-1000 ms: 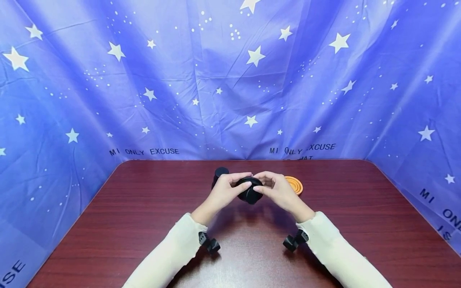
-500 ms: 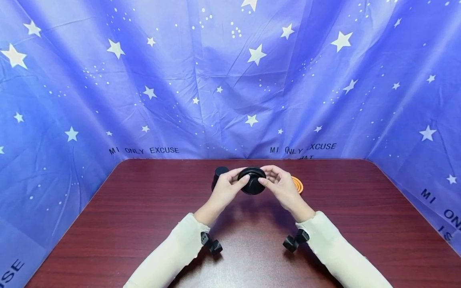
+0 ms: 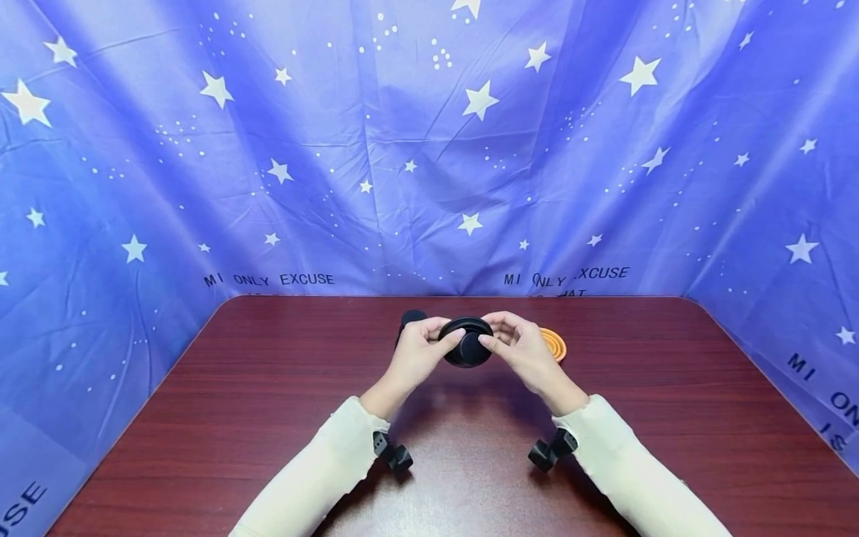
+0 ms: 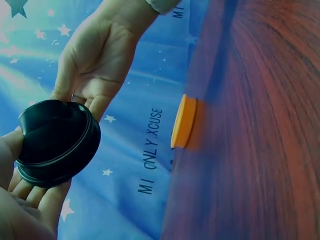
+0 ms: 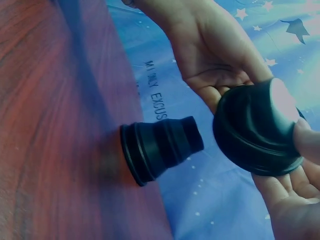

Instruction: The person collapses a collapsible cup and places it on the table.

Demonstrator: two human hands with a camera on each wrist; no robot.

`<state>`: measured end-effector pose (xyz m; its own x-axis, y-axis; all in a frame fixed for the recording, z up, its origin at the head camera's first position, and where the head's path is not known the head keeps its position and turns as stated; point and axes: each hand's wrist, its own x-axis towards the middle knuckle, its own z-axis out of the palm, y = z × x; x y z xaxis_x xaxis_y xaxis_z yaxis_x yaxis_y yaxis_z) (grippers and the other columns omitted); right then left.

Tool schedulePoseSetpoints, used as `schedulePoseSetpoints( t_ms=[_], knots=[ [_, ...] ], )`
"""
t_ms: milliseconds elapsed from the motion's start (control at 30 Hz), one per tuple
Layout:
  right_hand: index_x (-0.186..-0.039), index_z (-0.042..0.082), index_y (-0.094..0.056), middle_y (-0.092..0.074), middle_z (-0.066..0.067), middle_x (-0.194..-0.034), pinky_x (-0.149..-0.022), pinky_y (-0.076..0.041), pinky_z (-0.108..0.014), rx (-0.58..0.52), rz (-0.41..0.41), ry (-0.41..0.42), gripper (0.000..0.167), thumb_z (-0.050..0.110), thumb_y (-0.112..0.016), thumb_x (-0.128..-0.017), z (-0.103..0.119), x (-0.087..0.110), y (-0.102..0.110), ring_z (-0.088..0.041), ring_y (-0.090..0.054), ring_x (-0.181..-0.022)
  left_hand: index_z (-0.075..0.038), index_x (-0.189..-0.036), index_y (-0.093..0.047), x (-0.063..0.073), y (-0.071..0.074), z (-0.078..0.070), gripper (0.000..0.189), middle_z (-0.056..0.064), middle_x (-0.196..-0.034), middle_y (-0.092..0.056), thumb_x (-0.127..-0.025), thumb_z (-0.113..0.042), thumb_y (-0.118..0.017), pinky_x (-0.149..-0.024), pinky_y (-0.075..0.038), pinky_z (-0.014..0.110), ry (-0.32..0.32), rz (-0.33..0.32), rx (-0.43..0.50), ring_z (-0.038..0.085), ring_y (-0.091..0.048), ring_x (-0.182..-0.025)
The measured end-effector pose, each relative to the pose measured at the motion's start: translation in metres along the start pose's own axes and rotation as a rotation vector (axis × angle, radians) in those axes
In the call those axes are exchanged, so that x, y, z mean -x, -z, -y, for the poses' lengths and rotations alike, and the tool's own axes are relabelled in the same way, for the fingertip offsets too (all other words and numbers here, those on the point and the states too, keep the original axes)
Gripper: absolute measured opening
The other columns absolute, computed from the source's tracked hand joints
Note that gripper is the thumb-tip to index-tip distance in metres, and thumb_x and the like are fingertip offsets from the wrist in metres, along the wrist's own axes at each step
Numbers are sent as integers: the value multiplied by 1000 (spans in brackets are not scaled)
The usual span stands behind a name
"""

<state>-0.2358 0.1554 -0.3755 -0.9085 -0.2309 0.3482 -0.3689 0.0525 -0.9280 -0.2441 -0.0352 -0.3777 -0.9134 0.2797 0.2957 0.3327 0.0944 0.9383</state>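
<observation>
Between both hands a round black cup, which looks like a collapsible silicone one, is held above the table (image 3: 463, 462). Its body (image 5: 260, 130) is partly folded down into the wide rim, and the small round base (image 3: 475, 347) faces the head camera. My left hand (image 3: 416, 356) grips the left side, thumb on the folded wall and fingers around the rim. On the right side my right hand (image 3: 526, 354) grips it the same way. In the left wrist view the cup's wall (image 4: 50, 130) looks dented near a thumb.
Behind my left hand stands a second black ribbed cup (image 5: 160, 150), wide end down and extended. An orange flattened cup (image 3: 553, 345) with concentric rings lies beyond my right hand. A starry blue cloth (image 3: 429, 149) hangs behind the table.
The black cup has risen a little and tilted, so its round base now shows more plainly. Both hands moved up with it, then slightly down. The other cups stay put.
</observation>
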Motion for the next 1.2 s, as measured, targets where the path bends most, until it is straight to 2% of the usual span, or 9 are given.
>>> schedulePoseSetpoints(
  t_ms=[100,233,367,500,667,867,1000,1100,1200],
  knots=[
    [-108,-13,-57,-65,0,-89,-70,-50,-18,13,38,9,28,-6,-66,-83,0,-1,4,-7,-62,-79,12,-110,-63,-1,1,1,25,26,-99,-67,-90,-4,-62,-70,-53,22,1,42,14,15,-67,-80],
    [-109,-7,-60,-67,-10,-94,-70,-52,-21,91,113,15,29,0,-69,-82,0,0,7,-10,-64,-80,8,-116,-62,0,2,2,29,22,-107,-67,-90,-6,-62,-75,-53,22,7,111,-14,21,-66,-91],
    [-111,-3,-63,-68,-16,-98,-73,-53,-23,172,182,21,30,5,-71,-83,1,1,6,-11,-65,-83,3,-117,-64,1,2,4,31,17,-111,-67,-90,-10,-64,-77,-53,24,11,164,-57,19,-66,-94],
    [-109,-3,-63,-68,-16,-96,-71,-53,-22,216,194,21,29,4,-71,-83,3,1,5,-10,-64,-80,1,-118,-64,2,1,4,32,16,-113,-66,-89,-11,-65,-78,-53,25,7,175,-72,18,-66,-96],
    [-106,-4,-63,-67,-16,-93,-69,-52,-22,211,154,27,25,-1,-69,-82,3,1,4,-9,-63,-78,5,-123,-59,5,1,-7,34,19,-118,-63,-93,-12,-60,-84,-51,27,9,149,-43,24,-63,-103],
    [-104,-7,-61,-66,-12,-88,-67,-51,-20,147,38,51,23,-4,-68,-82,2,-1,0,-8,-61,-75,9,-131,-49,8,4,-25,38,26,-127,-54,-97,-8,-52,-98,-44,34,-2,99,51,32,-54,-118],
    [-108,-12,-55,-63,-2,-87,-69,-51,-19,15,-25,36,26,-6,-64,-84,2,0,0,-9,-61,-80,5,-135,-46,4,3,-14,42,25,-129,-54,-96,-7,-54,-95,-46,32,18,103,107,26,-56,-115],
    [-111,-15,-52,-62,2,-89,-71,-51,-18,-47,-36,14,29,-5,-63,-86,3,0,0,-10,-61,-82,3,-133,-49,1,0,-4,41,24,-122,-59,-94,-8,-57,-88,-50,30,11,102,133,21,-62,-104],
    [-112,-15,-51,-61,3,-90,-72,-50,-18,-58,-34,-6,30,-5,-62,-86,4,0,0,-9,-61,-83,4,-126,-55,1,-2,-1,37,24,-113,-64,-92,-9,-60,-81,-52,27,-11,83,134,13,-65,-91]
  ],
)
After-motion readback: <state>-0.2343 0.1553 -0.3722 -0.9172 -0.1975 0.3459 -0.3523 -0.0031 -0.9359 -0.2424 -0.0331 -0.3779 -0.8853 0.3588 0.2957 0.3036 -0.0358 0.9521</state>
